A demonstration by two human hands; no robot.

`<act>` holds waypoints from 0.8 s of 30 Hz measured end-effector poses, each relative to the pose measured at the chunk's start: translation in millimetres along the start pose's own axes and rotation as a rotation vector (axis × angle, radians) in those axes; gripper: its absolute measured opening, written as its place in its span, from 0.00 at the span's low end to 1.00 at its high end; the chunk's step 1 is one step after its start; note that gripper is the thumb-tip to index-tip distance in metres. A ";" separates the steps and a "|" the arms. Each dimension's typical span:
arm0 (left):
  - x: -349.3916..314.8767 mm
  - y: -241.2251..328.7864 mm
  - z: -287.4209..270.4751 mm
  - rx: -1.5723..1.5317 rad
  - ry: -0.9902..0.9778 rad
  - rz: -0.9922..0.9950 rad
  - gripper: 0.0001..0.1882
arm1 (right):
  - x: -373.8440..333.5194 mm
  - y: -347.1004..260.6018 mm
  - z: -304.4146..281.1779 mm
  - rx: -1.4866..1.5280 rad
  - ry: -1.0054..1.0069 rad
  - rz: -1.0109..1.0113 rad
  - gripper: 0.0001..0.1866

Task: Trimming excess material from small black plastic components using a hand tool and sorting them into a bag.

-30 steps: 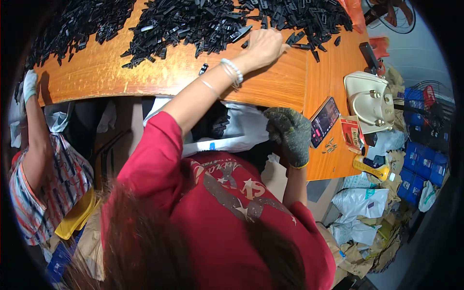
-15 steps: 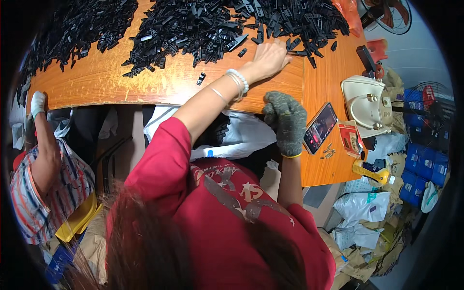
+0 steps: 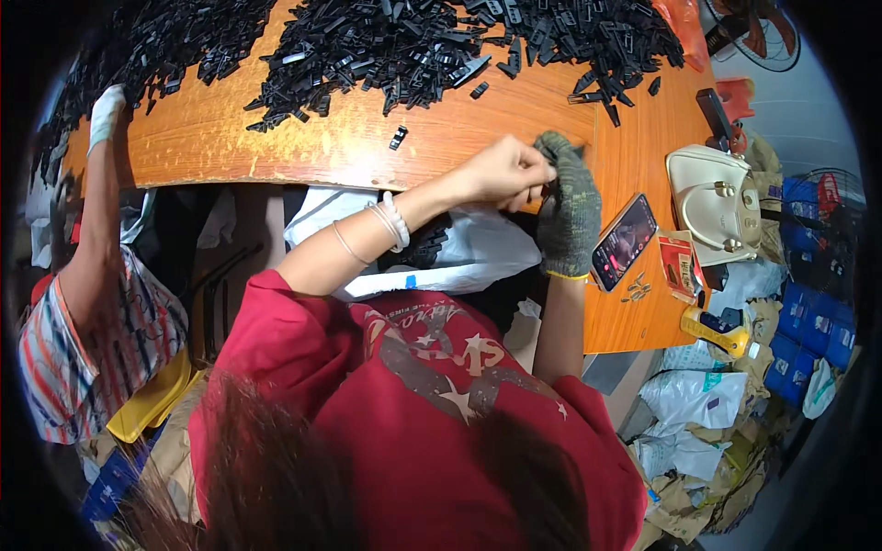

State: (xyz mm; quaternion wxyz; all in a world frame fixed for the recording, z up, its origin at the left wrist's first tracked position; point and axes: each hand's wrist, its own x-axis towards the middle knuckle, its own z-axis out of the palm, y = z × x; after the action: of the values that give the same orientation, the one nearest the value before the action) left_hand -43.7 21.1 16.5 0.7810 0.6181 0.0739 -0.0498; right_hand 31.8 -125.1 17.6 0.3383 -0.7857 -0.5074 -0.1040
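Observation:
My bare left hand, bracelets on its wrist, is closed with the fingertips pressed together. It meets my right hand, which wears a grey knitted glove and is curled, just over the table's near edge. A small dark tip shows by the glove's fingers, but what either hand holds is mostly hidden. Beyond them lies a heap of black plastic clip-like pieces. One loose black piece rests apart on the wooden table. Below the edge hangs an open white plastic bag with black pieces inside.
Right of the glove lie a phone, a red packet and several small slender bits. A cream handbag and a yellow tool sit farther right. At left, a co-worker's gloved hand touches another black heap.
My left hand has come back from the heap's near edge to my gloved right hand. The co-worker's hand has moved onto the left heap. The whole view has shifted slightly.

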 end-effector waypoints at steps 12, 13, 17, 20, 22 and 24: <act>2.0 -5.4 -47.2 1.317 0.499 0.497 0.02 | -5.1 -4.5 -15.2 -0.165 -0.101 -0.082 0.17; -5.6 -8.5 -43.2 1.226 0.403 0.563 0.03 | -7.6 -4.7 -17.1 -0.129 -0.182 -0.086 0.17; -26.0 -12.5 -31.8 0.910 0.238 0.316 0.06 | -6.1 -6.1 -24.9 0.004 -0.380 -0.032 0.13; -26.6 -15.3 -31.9 0.898 0.240 0.329 0.07 | 1.4 -9.9 -24.0 -0.049 -0.476 0.086 0.14; -26.8 -19.3 -31.2 0.894 0.265 0.363 0.07 | 6.0 -11.9 -22.6 -0.089 -0.475 -0.018 0.13; -26.2 -21.7 -32.2 0.898 0.255 0.360 0.08 | 17.2 -25.3 -22.0 -0.092 -0.534 0.225 0.15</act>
State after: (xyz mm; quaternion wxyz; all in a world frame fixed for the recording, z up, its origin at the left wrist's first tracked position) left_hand -74.9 47.1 -6.9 0.4186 0.8975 0.0320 0.1349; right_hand 21.8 -120.2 53.6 0.1662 -0.8511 -0.4829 0.1220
